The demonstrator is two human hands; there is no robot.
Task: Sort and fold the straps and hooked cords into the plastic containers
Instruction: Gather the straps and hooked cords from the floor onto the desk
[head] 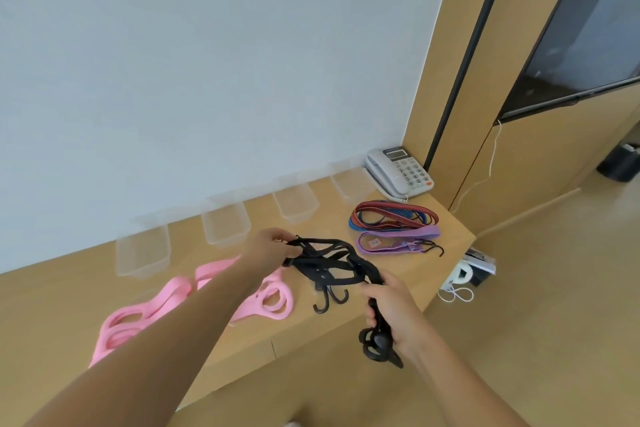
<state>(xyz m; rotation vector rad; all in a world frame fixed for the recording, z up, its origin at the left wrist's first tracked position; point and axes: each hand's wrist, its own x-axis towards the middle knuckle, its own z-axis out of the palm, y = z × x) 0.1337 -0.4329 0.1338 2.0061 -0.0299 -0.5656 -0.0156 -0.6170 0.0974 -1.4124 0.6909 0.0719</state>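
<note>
A black hooked cord net (329,262) hangs stretched between both hands above the wooden counter (408,277). My left hand (268,246) pinches its far end. My right hand (394,308) grips a bunched strand, with hooks dangling below the fist and two hooks hanging under the net's middle. Pink straps (166,302) lie in loops on the counter, partly under my left arm. A purple strap with hooks (398,241) and a red and blue striped cord (391,215) lie to the right. Several clear plastic containers (227,224) line the wall.
A grey desk telephone (400,172) sits in the back right corner of the counter. Past the counter's right edge, a white power adapter with a cable (462,276) lies on the floor. A dark bin (620,163) stands far right.
</note>
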